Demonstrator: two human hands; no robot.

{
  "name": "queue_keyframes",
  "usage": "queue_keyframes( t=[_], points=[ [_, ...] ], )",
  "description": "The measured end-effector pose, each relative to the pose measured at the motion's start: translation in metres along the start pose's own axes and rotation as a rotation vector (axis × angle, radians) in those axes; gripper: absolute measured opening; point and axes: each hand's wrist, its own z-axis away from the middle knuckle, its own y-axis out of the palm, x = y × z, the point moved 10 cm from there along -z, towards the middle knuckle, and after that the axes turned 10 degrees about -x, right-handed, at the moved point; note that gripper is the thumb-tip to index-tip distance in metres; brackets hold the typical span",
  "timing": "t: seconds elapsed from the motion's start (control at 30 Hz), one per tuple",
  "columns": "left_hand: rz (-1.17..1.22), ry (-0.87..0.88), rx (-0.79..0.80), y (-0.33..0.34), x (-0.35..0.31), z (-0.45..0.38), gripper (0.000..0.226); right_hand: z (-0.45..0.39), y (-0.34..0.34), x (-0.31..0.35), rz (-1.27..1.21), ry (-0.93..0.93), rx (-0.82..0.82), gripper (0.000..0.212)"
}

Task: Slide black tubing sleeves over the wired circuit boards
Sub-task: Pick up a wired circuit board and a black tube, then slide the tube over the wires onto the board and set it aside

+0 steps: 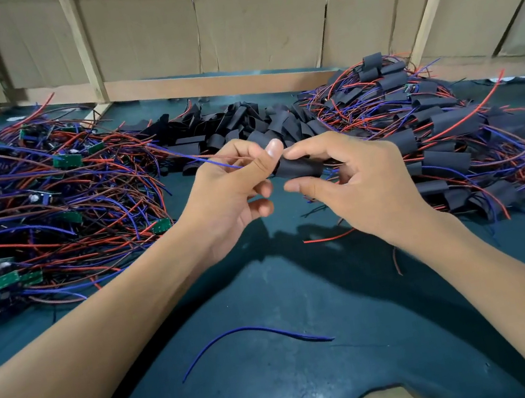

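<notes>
Above the middle of the table both hands meet on one black tubing sleeve (299, 167). My right hand (355, 179) pinches the sleeve between thumb and fingers. My left hand (234, 186) pinches its left end, where blue and red wires (209, 159) run out to the left; the board itself is hidden. A heap of bare green wired circuit boards (47, 207) lies at the left. Loose black sleeves (234, 123) are piled at the back centre. Sleeved boards (444, 133) with their wires are heaped at the right.
A loose blue wire (253, 337) lies on the dark green table mat (285, 386) near the front. A short red wire (327, 238) lies below my right hand. Cardboard sheets and wooden posts (86, 47) wall off the back of the table.
</notes>
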Motion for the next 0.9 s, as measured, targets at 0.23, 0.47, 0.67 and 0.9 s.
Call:
queue_keyframes(
  t=[0.23,0.47,0.67,0.9],
  points=[
    [-0.227,0.096,0.029,0.001,-0.009,-0.003,0.044,-0.013,-0.019,0.006,0.207,-0.172,-0.004,0.031],
    [-1.917,0.384,0.156,-0.036,-0.015,-0.020,0.074,-0.034,-0.077,-0.058,0.573,0.071,0.023,0.031],
    [-2.042,0.188,0.004,-0.071,-0.015,-0.034,0.055,-0.025,-0.075,-0.095,0.718,0.264,0.262,0.027],
    [-1.937,0.247,0.040,-0.060,-0.006,-0.035,0.048,-0.032,-0.073,-0.052,0.482,0.083,-0.088,0.028]
  ],
)
